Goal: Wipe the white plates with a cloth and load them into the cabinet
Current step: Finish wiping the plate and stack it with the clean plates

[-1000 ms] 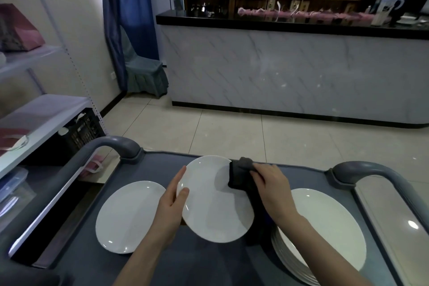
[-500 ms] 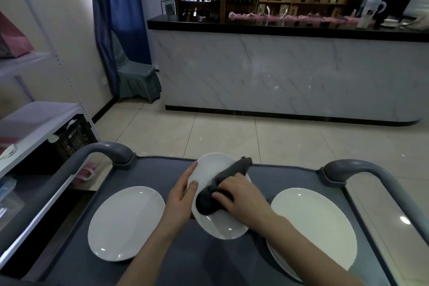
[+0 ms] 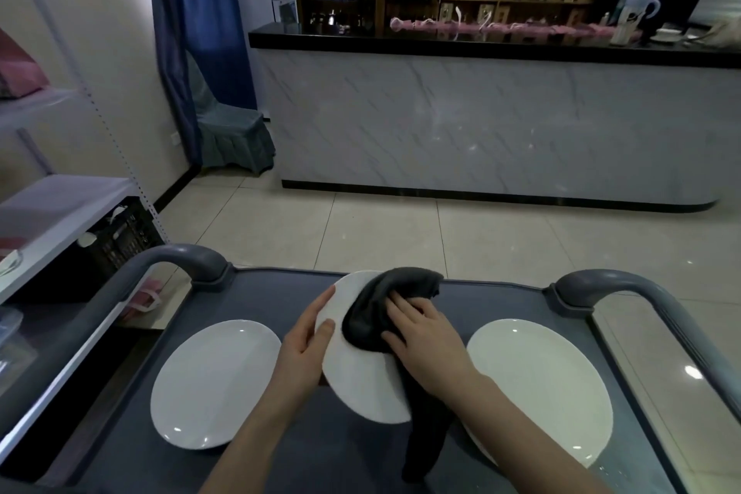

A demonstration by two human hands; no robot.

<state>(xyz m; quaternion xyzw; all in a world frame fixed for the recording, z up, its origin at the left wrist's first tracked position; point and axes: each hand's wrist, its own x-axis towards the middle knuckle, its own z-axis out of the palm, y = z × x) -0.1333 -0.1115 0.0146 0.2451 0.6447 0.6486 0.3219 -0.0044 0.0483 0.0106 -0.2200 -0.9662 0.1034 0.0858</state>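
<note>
**Item inspected:** the held plate (image 3: 361, 385), white and glazed, is tilted up off the cart (image 3: 260, 293) with its face toward the person. The left grip (image 3: 304, 337) pinches the plate's left rim, thumb on the face and fingers along the edge. The right grip (image 3: 425, 337) lies with fingers spread flat, pressing the dark cloth (image 3: 385, 305) onto the upper half of the plate. The cloth's loose tail hangs below the plate's right edge.

**Handling assessment:** the plate is judged rigid, fairly heavy for a one-sided hold, smooth and probably slippery, and breakable if dropped. The rim is judged the best place to hold it, thumb over and fingers under, preferably at two opposite sides when carrying it to the cabinet. The cloth is soft and limp. It moulds to the surface and works best under flat-finger pressure rather than a pinch.

**Surroundings:** left of the held plate, the left plate (image 3: 216, 381) lies flat on the cart. Right of the held plate, the right plate (image 3: 537, 385) lies flat; whether others sit beneath it cannot be confirmed. Far left of the held plate stands a shelf rack (image 3: 60, 205). No cabinet can be identified with certainty.
</note>
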